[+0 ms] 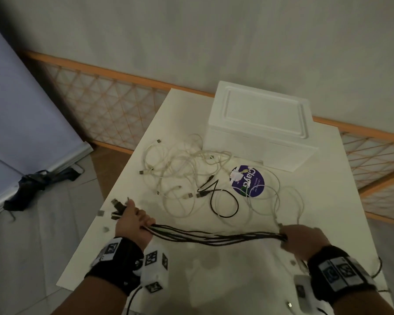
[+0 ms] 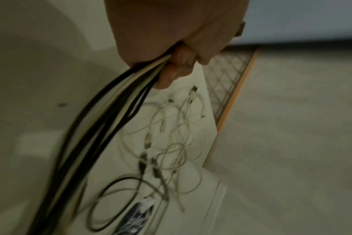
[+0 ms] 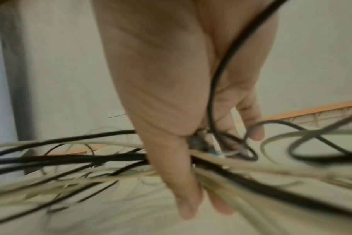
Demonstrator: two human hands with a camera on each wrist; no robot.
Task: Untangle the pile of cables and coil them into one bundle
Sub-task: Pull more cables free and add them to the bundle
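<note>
A bundle of black and white cables point(image 1: 214, 237) stretches between my two hands above the near part of the white table point(image 1: 328, 169). My left hand point(image 1: 134, 223) grips one end in a fist, with USB plugs point(image 1: 118, 206) sticking out past it; the left wrist view shows the fingers point(image 2: 177, 66) curled round the cable bundle point(image 2: 103, 127). My right hand point(image 1: 303, 242) grips the other end, and in the right wrist view the cable bundle point(image 3: 70, 160) passes under its thumb point(image 3: 181, 174). A loose tangle of white cables point(image 1: 180, 176) and one black cable point(image 1: 223, 201) lies farther back on the table.
A white foam box point(image 1: 259, 128) stands at the back of the table. A round purple sticker point(image 1: 248, 180) lies in front of it among the cables. An orange lattice fence point(image 1: 112, 110) runs behind. Left of the table is floor with a dark cloth point(image 1: 32, 185).
</note>
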